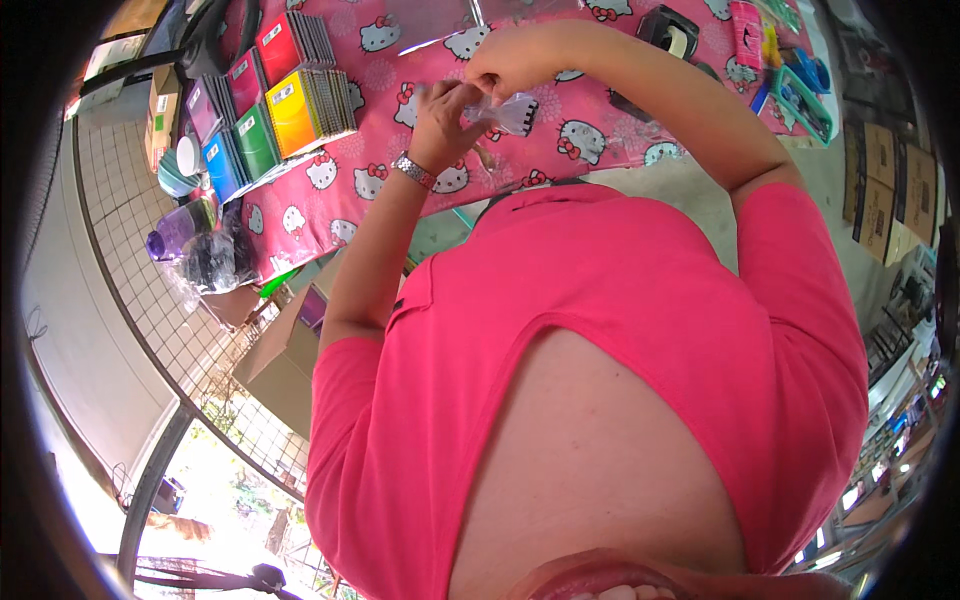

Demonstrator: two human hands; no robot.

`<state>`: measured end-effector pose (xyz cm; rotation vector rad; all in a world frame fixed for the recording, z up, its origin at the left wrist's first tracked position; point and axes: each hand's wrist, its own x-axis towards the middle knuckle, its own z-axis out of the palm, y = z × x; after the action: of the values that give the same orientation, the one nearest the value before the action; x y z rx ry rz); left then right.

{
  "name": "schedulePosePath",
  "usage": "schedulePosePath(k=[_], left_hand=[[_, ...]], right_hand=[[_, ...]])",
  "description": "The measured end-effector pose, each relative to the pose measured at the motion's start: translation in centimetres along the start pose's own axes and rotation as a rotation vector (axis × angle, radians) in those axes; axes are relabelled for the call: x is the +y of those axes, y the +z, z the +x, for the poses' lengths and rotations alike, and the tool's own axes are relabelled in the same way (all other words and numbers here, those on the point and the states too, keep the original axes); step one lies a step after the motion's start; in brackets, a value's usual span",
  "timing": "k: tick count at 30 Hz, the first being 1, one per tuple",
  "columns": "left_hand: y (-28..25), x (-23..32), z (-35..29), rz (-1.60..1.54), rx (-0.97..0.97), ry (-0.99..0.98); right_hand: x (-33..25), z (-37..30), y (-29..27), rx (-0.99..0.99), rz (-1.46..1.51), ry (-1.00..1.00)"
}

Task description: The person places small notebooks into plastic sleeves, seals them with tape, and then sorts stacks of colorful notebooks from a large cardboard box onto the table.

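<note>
My left hand [443, 122], with a metal watch [414, 170] at its wrist, is over the table beside a small crumpled clear plastic wrapper [511, 114]. Its thumb and fingers close on the wrapper's left side. From above, my right hand [514, 62] reaches in with curled fingers and pinches the wrapper's upper edge. A row of dark marks or teeth shows along the wrapper's right side; what they belong to is too small to tell. The two hands are close together.
Stacks of coloured spiral notebooks [292, 112] stand at the left of the pink patterned tablecloth [585, 165]. A black tape dispenser [668, 35] and a green basket [803, 105] are at the right. A purple bottle [178, 228] sits by the left edge; cardboard boxes [878, 180] stand far right.
</note>
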<state>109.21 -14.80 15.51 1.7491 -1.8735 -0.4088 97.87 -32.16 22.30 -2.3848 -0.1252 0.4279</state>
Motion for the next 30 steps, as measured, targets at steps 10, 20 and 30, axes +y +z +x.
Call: schedulePosePath(k=[10,20,30], left_hand=[[-0.2,-0.6,0.5,0.13,-0.115,-0.055],[-1.0,1.1,4.2,0.161,-0.37,-0.231],[-1.5,1.2,4.2,0.104,-0.38,-0.248]], right_hand=[[2.7,-1.6,5.2,0.049,1.14,0.199],[4.7,-0.4,2.6,-0.008,0.758,0.317],[8.8,0.7,6.7,-0.058,1.135,0.375]])
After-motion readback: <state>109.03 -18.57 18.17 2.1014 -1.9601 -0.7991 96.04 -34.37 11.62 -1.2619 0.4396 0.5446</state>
